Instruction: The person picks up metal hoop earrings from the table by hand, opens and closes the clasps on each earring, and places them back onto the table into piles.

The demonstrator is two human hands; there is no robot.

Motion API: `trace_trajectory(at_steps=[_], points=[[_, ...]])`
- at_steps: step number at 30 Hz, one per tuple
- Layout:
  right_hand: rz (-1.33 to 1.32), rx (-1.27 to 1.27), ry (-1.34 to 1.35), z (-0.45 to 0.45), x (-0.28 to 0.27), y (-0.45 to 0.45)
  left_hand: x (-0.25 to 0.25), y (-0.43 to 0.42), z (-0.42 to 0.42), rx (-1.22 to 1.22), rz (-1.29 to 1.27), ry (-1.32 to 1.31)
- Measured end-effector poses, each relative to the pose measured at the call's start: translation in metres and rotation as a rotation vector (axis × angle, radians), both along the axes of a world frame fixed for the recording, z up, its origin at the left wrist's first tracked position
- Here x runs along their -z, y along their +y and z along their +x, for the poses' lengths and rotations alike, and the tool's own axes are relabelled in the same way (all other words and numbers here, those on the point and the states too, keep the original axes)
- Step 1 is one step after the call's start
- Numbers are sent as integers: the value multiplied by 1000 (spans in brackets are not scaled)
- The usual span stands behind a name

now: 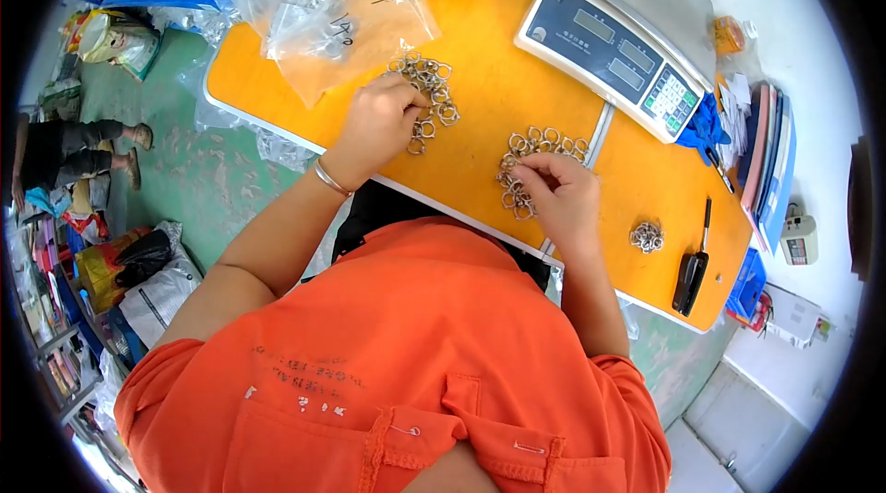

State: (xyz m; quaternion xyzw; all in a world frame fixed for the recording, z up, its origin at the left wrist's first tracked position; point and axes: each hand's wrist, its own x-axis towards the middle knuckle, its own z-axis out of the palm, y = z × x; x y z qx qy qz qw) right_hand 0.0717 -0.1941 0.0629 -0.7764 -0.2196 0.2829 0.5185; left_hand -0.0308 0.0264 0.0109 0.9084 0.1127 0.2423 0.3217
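My left hand (380, 122), with a bangle at the wrist, has its fingers curled into a pinch at the edge of a loose pile of small silvery metal rings (434, 78). Its fingertips touch the pile, and what lies between them is hidden. To the right, my right hand (565, 198) also pinches, thumb against forefinger, beside a second spread of metal rings (546, 138). Whether a ring is in that pinch is too small to tell. A smaller, tighter heap of rings (647, 236) lies apart, farther right on the orange table (480, 87).
A digital scale (614, 41) stands at the back right. Clear plastic bags (355, 22), some with handwritten marks, lie at the back left. A black stapler-like tool (690, 282) and a pen (707, 223) rest near the right edge. Another person's legs (88, 147) show at far left.
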Motion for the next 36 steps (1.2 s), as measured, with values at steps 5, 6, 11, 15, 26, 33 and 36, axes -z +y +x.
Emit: trace_trajectory(at_steps=[5,6,11,15,26,33,36], points=[[-396,-153,-869,21,23,-10,-15,-4,-8,-100,-279,75],[-348,-146,-868,21,20,-5,-14,-5,-9,-113,-491,101],[90,-168,-746,3,13,36,-23,-9,-12,22,-1123,88],[242,-243,-597,-5,11,55,-34,-15,-12,84,-1192,90],[295,-138,-305,-4,10,33,7,-22,7,82,105,12],[359,25,332,-6,3,23,20,-17,9,58,136,18],[352,43,543,-1,1,19,18,-16,9,46,45,-76]])
